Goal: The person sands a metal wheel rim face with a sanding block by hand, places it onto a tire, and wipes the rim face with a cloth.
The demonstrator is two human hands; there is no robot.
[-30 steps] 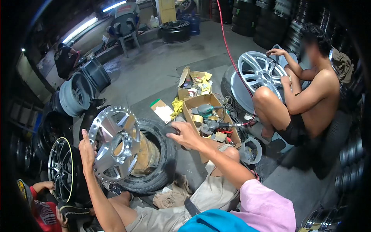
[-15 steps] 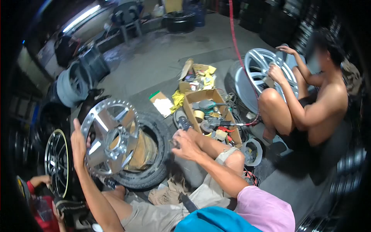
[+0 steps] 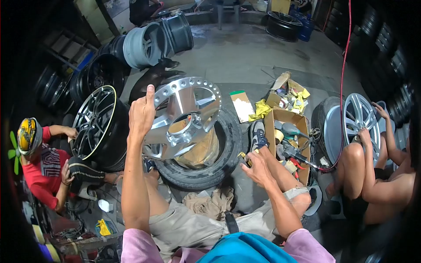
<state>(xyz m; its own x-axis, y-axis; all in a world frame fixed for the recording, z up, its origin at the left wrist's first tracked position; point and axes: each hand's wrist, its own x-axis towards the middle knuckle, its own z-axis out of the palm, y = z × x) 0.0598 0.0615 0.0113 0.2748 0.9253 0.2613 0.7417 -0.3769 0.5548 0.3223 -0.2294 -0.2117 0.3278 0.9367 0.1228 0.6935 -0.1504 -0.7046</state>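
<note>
My left hand (image 3: 141, 115) grips the left edge of a shiny silver wheel centre (image 3: 177, 98), which has a ring of holes along its rim. The wheel piece is held tilted above a black tire (image 3: 228, 160) lying flat, with a brown wrapped block (image 3: 199, 151) inside it. Near my right knee, my right hand (image 3: 258, 168) is closed with its fingers bent round a small yellowish thing too small to name. It is right of the tire and does not touch the wheel piece.
A cardboard box of tools (image 3: 269, 144) stands beyond my right foot. A person in red (image 3: 48, 171) sits left by a black rim (image 3: 94, 122); another person (image 3: 377, 175) at right holds a silver wheel (image 3: 362, 118). A dark dog (image 3: 147, 83) lies behind. A red hose (image 3: 343, 87) hangs at right.
The view has swung to the left, bringing the person in red and the dog more into sight. My left hand still holds the wheel piece. Something yellowish now shows at my right fingertips.
</note>
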